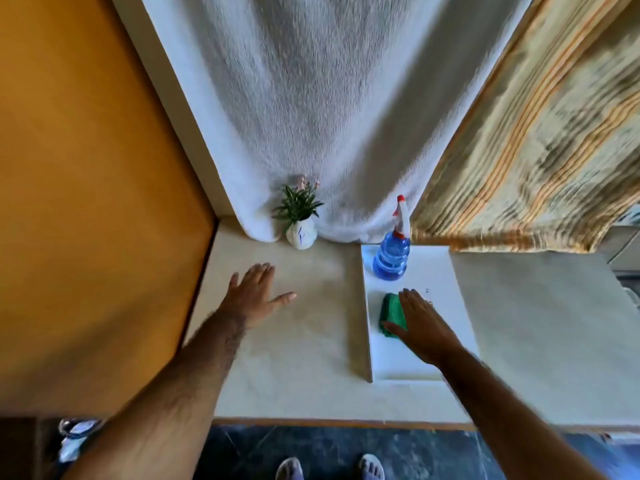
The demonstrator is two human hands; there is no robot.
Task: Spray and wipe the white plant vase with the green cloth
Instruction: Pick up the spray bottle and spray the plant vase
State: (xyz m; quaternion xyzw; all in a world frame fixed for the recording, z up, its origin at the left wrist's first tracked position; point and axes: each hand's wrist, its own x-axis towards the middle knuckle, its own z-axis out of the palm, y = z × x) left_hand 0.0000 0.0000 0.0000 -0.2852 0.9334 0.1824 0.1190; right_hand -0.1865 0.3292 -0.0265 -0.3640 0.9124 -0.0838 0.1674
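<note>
Hands are both open and hold nothing: the left hand (258, 294) lies flat on the bench (294, 358), the right hand (420, 325) rests over the green cloth (393, 311). The white plant vase (301, 237) stands at centre frame against the curtain (311, 116), near the spray bottle (391, 256). A careless reach could tip the small, top-heavy vase, and spray could wet the curtain.

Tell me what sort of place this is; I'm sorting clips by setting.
Probably a home room: curtains hang behind a cream counter holding a small plant vase, and the person stands barefoot.
</note>
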